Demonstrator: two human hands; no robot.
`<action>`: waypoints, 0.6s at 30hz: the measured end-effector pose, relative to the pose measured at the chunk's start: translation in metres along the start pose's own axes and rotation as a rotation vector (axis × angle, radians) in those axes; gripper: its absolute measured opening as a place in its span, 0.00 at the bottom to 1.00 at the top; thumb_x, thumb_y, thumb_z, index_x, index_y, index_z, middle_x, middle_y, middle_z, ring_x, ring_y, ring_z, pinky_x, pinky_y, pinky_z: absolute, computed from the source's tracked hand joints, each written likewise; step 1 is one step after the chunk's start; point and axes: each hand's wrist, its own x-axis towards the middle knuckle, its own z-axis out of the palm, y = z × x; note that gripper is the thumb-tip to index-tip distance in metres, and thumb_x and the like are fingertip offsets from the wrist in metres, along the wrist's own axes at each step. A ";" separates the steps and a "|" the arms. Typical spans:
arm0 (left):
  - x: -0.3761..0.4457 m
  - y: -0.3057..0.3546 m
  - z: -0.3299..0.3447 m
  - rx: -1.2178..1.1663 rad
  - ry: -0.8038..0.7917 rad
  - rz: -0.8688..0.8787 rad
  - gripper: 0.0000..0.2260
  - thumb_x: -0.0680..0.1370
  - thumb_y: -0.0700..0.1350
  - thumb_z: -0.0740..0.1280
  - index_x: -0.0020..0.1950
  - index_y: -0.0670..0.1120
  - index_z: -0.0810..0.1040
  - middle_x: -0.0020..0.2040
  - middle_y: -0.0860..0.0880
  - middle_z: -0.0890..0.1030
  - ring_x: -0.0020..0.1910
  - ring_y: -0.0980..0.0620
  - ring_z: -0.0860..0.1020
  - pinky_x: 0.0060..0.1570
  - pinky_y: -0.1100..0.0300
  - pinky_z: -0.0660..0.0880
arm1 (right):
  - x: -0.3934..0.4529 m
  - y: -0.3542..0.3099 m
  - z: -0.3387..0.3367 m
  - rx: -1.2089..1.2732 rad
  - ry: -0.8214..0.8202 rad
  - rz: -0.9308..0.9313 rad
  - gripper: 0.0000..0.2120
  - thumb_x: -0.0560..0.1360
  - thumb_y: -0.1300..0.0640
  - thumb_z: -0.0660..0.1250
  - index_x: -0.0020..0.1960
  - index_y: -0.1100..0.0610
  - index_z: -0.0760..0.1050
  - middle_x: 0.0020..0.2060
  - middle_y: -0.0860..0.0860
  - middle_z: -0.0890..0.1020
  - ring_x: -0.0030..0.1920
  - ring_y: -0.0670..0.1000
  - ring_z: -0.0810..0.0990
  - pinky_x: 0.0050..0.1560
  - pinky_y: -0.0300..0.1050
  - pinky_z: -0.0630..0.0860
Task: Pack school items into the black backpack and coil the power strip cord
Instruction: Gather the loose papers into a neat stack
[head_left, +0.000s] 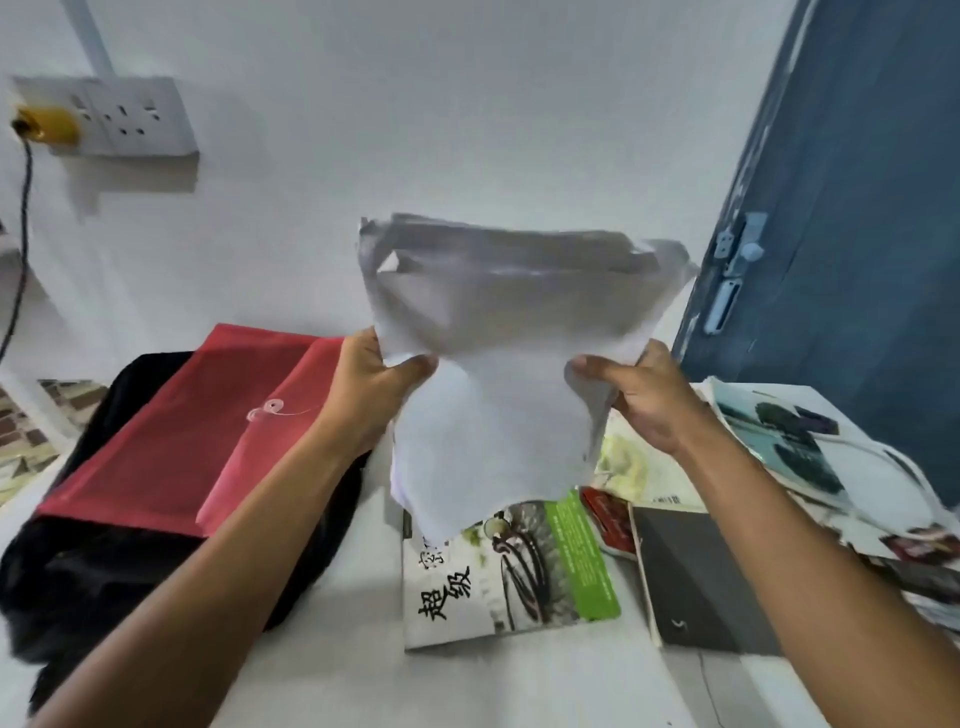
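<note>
I hold a loose stack of white papers (498, 374) up in the air over the table, blurred by motion. My left hand (371, 387) grips its left edge and my right hand (641, 395) grips its right edge. The black backpack (104, 577) lies at the left on the white table (363, 675). A red string-tie folder (171, 431) rests on top of the backpack. A white cord (883, 462) curves across the magazines at the right; the power strip itself is not visible.
Under the papers lie a book with a green band (519, 566) and a dark grey notebook (696, 577). Magazines (800, 441) spread at the right. A wall socket (124, 117) with a yellow plug and dark cable sits upper left. A blue door (857, 208) stands at the right.
</note>
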 end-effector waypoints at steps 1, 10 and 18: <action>-0.011 0.007 0.005 -0.021 -0.004 -0.022 0.09 0.67 0.33 0.70 0.45 0.41 0.81 0.42 0.45 0.85 0.41 0.44 0.83 0.46 0.48 0.80 | -0.012 -0.005 0.000 -0.032 0.015 -0.014 0.11 0.57 0.61 0.78 0.38 0.58 0.81 0.36 0.51 0.85 0.38 0.49 0.84 0.40 0.40 0.80; -0.105 0.023 0.020 0.021 0.028 -0.079 0.12 0.68 0.33 0.67 0.48 0.43 0.81 0.45 0.44 0.86 0.43 0.45 0.84 0.43 0.51 0.81 | -0.093 -0.005 -0.013 -0.231 -0.222 0.205 0.25 0.59 0.71 0.77 0.55 0.60 0.79 0.50 0.56 0.84 0.51 0.55 0.83 0.51 0.46 0.80; -0.153 0.015 0.013 0.000 0.086 -0.085 0.10 0.68 0.36 0.69 0.48 0.44 0.80 0.44 0.47 0.85 0.43 0.47 0.84 0.41 0.55 0.80 | -0.139 0.013 -0.001 -0.538 0.012 0.070 0.09 0.71 0.63 0.72 0.48 0.53 0.77 0.40 0.45 0.81 0.41 0.44 0.80 0.41 0.37 0.76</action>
